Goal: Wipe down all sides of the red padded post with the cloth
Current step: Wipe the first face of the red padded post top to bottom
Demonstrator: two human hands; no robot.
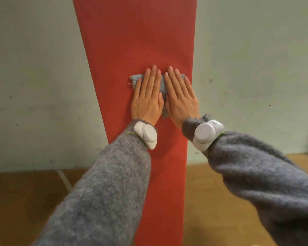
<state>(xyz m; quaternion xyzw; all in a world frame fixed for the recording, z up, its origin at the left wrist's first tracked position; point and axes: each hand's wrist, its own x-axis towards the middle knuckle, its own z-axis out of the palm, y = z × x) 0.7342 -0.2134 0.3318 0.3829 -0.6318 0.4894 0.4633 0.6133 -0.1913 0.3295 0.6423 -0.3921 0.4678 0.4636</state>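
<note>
The red padded post [132, 36] fills the middle of the head view, running from the top edge down to the floor; only its front face shows. A grey cloth [135, 80] lies flat against that face at about mid height. My left hand [148, 96] and my right hand [180, 96] press side by side on the cloth with straight fingers pointing up. Most of the cloth is hidden under the palms; its edges stick out at the left, between the hands and below them.
A pale green wall [34, 77] stands close behind the post on both sides. A brown wooden floor [21, 201] with a white line lies below. White bands sit on both wrists over grey woolly sleeves.
</note>
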